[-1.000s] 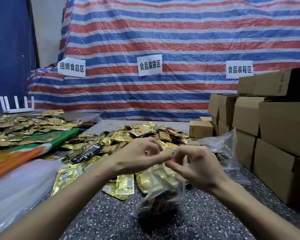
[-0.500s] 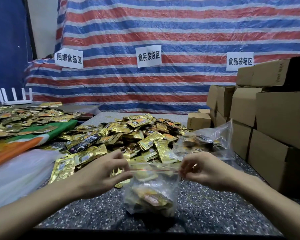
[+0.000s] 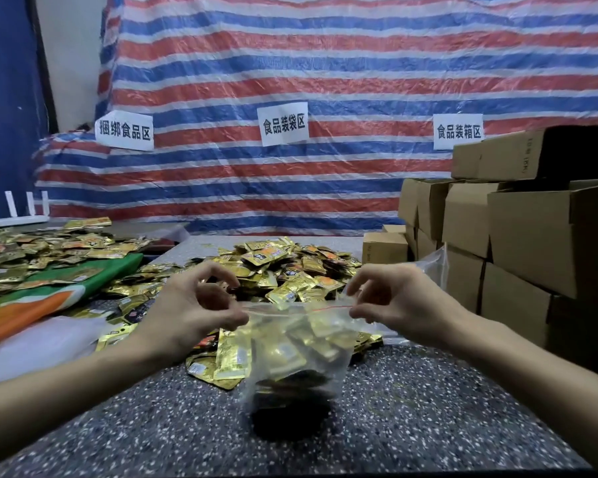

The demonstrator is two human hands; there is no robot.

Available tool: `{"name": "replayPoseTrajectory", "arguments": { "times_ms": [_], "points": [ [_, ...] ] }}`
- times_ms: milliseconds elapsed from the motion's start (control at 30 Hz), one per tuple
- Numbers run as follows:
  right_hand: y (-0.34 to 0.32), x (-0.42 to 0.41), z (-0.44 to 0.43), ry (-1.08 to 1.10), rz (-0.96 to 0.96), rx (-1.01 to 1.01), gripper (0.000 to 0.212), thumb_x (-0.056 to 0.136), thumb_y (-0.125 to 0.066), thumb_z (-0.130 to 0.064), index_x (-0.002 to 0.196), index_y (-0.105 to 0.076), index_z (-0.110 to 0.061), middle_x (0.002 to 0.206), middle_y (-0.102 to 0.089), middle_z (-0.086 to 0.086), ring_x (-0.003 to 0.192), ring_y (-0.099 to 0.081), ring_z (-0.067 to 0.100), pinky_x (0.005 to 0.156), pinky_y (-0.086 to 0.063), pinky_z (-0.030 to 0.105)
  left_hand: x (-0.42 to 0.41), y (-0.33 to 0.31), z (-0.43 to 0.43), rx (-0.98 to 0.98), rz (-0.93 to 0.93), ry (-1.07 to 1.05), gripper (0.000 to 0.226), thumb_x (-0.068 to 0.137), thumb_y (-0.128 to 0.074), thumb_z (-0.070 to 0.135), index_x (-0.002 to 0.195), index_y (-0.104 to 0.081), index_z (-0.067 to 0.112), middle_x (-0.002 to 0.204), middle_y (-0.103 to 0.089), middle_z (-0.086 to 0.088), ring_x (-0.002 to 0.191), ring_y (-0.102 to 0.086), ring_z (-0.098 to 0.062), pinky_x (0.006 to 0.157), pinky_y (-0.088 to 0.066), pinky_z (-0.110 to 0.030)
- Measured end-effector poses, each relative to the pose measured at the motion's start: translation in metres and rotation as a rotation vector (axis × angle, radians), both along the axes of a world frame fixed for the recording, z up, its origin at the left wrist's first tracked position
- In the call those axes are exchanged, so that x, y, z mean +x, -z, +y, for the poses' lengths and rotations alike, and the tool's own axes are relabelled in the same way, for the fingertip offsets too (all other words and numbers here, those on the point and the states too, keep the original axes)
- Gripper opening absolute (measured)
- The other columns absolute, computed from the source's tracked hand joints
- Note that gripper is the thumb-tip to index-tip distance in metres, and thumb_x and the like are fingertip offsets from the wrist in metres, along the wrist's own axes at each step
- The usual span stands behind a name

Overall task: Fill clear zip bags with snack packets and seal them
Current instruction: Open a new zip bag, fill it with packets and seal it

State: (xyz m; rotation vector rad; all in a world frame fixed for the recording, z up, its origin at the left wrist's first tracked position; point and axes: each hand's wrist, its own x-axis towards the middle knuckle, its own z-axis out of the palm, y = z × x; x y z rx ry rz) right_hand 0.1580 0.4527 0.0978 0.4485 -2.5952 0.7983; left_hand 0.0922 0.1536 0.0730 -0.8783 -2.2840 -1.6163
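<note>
Speckled grey worktop point(image 3: 428, 426) before a red, white and blue striped tarpaulin point(image 3: 325, 81) that bore three paper signs point(image 3: 283, 124). At centre a clear zip bag point(image 3: 290, 367), filled with gold snack packets, hung upright between both hands, its red zip line point(image 3: 325, 308) stretched level. The left hand point(image 3: 194, 312) pinched the bag's left top corner between thumb and forefinger. The right hand point(image 3: 404, 305) pinched the right top corner likewise. The remaining fingers point(image 3: 218, 270) of each hand were curled and raised. The bag's lower end was blurred, so contact with the worktop could not be judged. Behind the bag lay a loose pile of snack packets point(image 3: 283, 267). To the bag's right stood stacked cardboard boxes point(image 3: 532, 243). To its left, further packets covered a green and orange cloth point(image 3: 66, 291).
</note>
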Motion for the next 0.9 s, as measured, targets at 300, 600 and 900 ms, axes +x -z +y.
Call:
{"name": "replayPoseTrajectory", "arguments": {
  "times_ms": [300,600,900],
  "points": [
    [-0.026,-0.025,0.004,0.071,-0.106,0.077,0.007,0.088,-0.073,-0.025,0.084,-0.074,-0.02,0.081,-0.073,0.002,0.08,-0.068,0.025,0.072,-0.056,0.041,-0.023,-0.031,-0.003,-0.017,-0.221,0.015,0.016,0.065,-0.081,0.017,0.079,-0.08,0.01,0.082,-0.076,-0.016,0.074,-0.073,-0.027,0.08,-0.059,-0.044],
    [-0.043,-0.037,0.003,0.05,-0.103,0.172,0.021,0.092,-0.069,-0.023,0.074,-0.065,-0.033,0.082,-0.067,0.002,0.065,-0.062,0.013,0.054,-0.051,0.027,-0.022,-0.034,0.0,-0.183,-0.096,-0.035,0.014,0.081,-0.072,0.025,0.077,-0.075,0.011,0.075,-0.074,-0.003,0.066,-0.064,-0.009,0.068,-0.053,-0.029],
    [-0.045,-0.045,-0.051,-0.153,-0.187,0.295,0.063,0.082,-0.071,-0.054,0.135,-0.055,-0.023,0.135,-0.054,-0.012,0.12,-0.051,0.005,0.087,-0.04,0.013,-0.019,-0.035,0.012,-0.209,-0.027,-0.033,0.009,0.083,-0.075,0.019,0.076,-0.074,0.014,0.068,-0.072,0.004,0.059,-0.062,-0.001,0.054,-0.045,-0.013]
  ]
}}
